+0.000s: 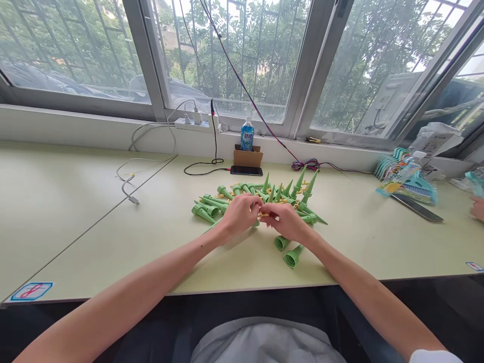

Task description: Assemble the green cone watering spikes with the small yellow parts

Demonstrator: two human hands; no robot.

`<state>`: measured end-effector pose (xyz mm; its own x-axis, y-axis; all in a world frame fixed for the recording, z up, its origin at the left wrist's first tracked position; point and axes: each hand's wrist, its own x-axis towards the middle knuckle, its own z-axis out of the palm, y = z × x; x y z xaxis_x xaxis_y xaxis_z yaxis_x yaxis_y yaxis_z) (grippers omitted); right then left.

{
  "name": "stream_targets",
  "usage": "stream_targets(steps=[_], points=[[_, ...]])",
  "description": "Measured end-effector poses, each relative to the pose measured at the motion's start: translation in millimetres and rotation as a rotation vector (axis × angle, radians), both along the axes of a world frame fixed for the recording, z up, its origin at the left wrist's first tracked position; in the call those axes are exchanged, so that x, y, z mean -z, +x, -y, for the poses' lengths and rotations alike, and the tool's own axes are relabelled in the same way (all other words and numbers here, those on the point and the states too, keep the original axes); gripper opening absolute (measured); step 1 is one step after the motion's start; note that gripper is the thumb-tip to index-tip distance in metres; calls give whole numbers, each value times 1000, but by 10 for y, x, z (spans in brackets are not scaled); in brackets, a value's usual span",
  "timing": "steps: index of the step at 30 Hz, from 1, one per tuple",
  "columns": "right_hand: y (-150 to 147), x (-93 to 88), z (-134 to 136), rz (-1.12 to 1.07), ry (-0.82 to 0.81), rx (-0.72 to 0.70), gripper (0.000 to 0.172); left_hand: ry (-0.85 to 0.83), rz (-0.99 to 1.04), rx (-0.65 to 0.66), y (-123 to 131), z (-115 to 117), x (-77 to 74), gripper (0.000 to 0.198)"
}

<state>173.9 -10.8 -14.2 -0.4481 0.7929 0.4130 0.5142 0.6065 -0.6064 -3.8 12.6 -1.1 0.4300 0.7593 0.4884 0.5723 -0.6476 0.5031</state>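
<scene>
Over the near side of a heap of green plastic plant watering spikes [215,202], my two hands meet with their fingertips almost touching. My left hand [239,213] is closed; a green watering spike [255,223] shows beneath its fingers, mostly hidden by them. Between the fingertips of my right hand [284,221] is a small yellow valve piece [263,215], close to the left fingers. Other yellow pieces [298,187] lie among the spikes, some of which stand upright. Two spikes with threaded open ends, one nearer [292,258], lie below my right hand.
Behind the heap, a phone [246,171] lies before a cardboard box [247,157] and a blue bottle [247,135]. Cables [310,164] run along the back. To the right are packaged hangers [393,166], another phone [416,207] and another person's hand [478,207].
</scene>
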Motion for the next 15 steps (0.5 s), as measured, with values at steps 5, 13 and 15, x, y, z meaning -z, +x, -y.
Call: stream_targets(steps=[5,13,15], points=[[11,26,-16,-35,33,25,11,8,0,3,-3,-1,0,31],[9,35,-12,-87,16,13,15,5,-8,-5,0,-20,9,31],[8,26,-8,-56,10,14,11,1,-3,-4,0,-18,9,30]])
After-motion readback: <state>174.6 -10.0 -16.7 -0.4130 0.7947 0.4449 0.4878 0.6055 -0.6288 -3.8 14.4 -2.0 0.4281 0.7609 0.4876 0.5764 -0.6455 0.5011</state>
